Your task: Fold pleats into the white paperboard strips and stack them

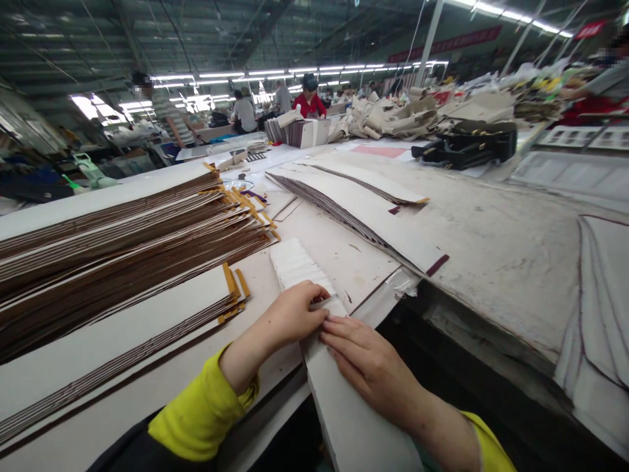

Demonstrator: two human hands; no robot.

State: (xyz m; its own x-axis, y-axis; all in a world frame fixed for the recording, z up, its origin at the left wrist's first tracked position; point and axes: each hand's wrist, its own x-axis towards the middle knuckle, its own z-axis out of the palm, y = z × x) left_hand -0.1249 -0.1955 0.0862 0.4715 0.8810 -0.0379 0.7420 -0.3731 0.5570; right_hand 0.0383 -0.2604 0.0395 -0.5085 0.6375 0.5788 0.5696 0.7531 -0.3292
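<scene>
Lower end of the white strip runs out of frame at bottom; its middle is covered by both hands. Left thumb tip and the right fingertips meet, so what is pinched there, if anything, is hard to make out. Far background blurred.

Left hand: fingers curled, partly closed, over the strip's edge; grip on it cannot be told. Right hand: fingers extended, close together, laid on the strip's upper face, not clenched.

Strip position: far end on the worktop, nearer part past its edge, above a dark gap. Left of it, stacked panels with yellow-brown end tabs; beyond it, a fanned pile, one dark red tip.
</scene>
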